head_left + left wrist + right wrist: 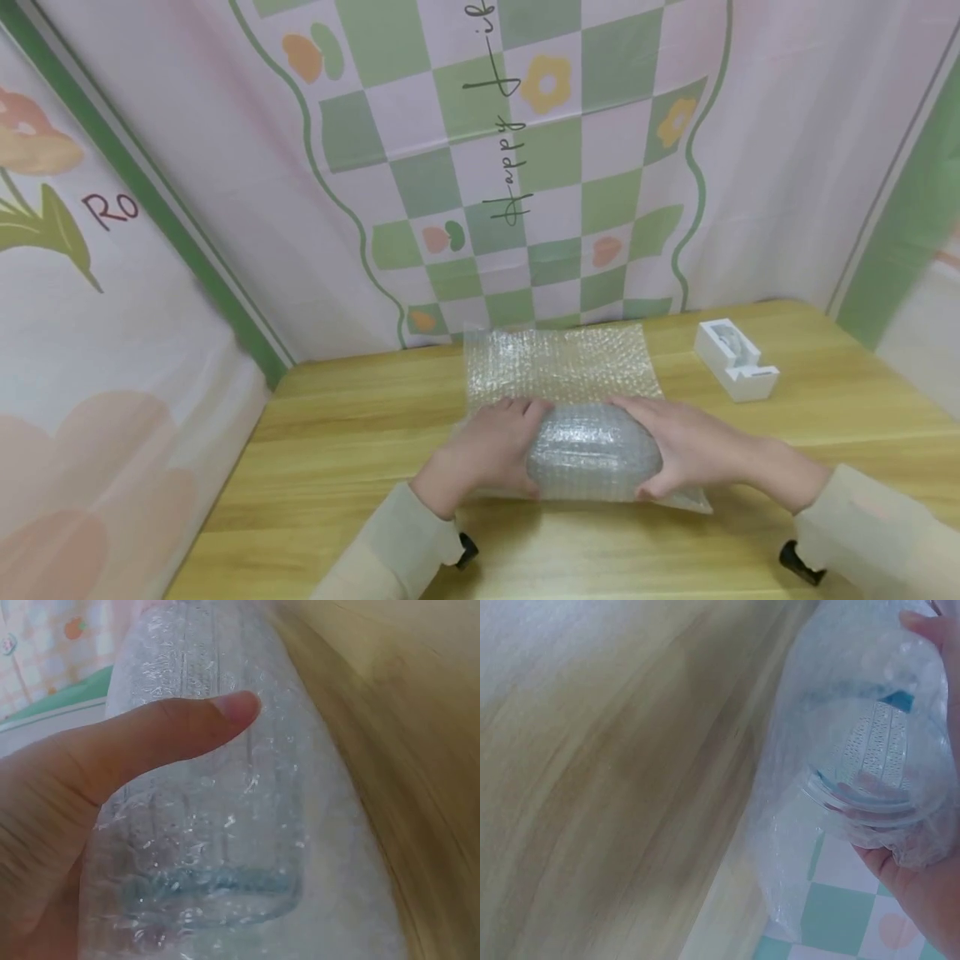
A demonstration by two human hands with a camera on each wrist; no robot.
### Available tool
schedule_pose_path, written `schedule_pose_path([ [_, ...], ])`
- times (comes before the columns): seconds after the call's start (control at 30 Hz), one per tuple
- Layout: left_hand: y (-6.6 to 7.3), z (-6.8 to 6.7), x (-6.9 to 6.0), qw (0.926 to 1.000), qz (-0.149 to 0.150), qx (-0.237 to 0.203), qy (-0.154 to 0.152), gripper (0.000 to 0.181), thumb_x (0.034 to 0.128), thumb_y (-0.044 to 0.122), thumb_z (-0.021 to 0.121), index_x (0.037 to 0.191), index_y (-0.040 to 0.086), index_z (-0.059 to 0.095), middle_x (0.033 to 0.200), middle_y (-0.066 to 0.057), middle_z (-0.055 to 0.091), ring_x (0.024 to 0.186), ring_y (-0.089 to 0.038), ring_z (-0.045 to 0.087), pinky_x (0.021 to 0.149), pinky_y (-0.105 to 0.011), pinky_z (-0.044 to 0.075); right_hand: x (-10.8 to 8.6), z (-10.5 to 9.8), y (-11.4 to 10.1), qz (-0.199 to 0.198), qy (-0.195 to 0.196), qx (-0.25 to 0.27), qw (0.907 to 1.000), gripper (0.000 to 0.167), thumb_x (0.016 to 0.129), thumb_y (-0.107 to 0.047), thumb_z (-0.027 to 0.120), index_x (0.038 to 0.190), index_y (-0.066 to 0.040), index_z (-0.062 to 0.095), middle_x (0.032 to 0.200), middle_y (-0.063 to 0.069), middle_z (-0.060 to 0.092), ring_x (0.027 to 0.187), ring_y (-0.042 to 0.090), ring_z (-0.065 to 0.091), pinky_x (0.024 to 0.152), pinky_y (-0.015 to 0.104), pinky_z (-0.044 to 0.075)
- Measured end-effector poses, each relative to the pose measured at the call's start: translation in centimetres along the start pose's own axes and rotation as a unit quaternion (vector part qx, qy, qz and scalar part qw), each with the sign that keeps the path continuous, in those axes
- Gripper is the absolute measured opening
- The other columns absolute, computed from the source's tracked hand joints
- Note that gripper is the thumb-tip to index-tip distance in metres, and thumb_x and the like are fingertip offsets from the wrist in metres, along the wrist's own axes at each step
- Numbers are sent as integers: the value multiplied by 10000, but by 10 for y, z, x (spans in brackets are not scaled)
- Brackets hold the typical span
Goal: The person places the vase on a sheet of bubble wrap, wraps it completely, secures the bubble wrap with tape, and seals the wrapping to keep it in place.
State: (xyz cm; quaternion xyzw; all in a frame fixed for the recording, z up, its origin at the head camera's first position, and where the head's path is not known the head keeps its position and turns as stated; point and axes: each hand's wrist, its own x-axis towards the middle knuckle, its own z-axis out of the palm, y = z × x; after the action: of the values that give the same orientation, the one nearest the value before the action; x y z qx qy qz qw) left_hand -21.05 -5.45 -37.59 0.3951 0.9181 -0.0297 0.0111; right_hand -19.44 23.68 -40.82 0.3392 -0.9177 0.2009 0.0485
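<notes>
Your left hand [491,450] and right hand [693,446] are clamped on opposite ends of the bubble-wrapped clear vessel [588,454], positioned left of, and nearer you than, the white tape dispenser [735,358] on the bench [337,450].

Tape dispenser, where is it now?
In the head view, the white tape dispenser stands toward the right on the wooden table, right of the bubble wrap and beyond the right hand.
</notes>
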Motion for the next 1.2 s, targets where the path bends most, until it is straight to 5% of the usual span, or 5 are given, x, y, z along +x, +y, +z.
schedule_pose_path([
  [0.63, -5, 1, 3, 9984, 179, -472, -253, 990, 706, 442, 924, 1495, 127, 414, 1378, -46, 602, 1231, -214, 591, 1059, -356, 485, 2, -6, 3, 219, -789, 1003, 9916, 1143, 644, -420, 923, 1532, 27, 358, 1316, 198, 607, 1045, 296, 634, 794, 429, 558],
  [0.9, -2, -3, 4, 9986, 164, -335, -377, 1088, 708, 465, 923, 1573, 136, 351, 1494, -52, 529, 1337, -239, 526, 1135, -401, 414, 2, -9, 4, 90, -921, 1304, 9871, 1158, 666, -390, 919, 1546, 46, 306, 1357, 248, 562, 1093, 356, 619, 809, 526, 582],
  [1.2, 2, -3, 2, 9988, 46, -266, -400, 1091, 705, 493, 920, 1569, 152, 349, 1468, -76, 553, 1315, -242, 545, 1092, -418, 463, 3, -17, 4, -57, -1010, 1219, 9874, 1213, 658, -419, 927, 1573, -5, 246, 1419, 318, 477, 1120, 410, 603, 822, 565, 584],
])
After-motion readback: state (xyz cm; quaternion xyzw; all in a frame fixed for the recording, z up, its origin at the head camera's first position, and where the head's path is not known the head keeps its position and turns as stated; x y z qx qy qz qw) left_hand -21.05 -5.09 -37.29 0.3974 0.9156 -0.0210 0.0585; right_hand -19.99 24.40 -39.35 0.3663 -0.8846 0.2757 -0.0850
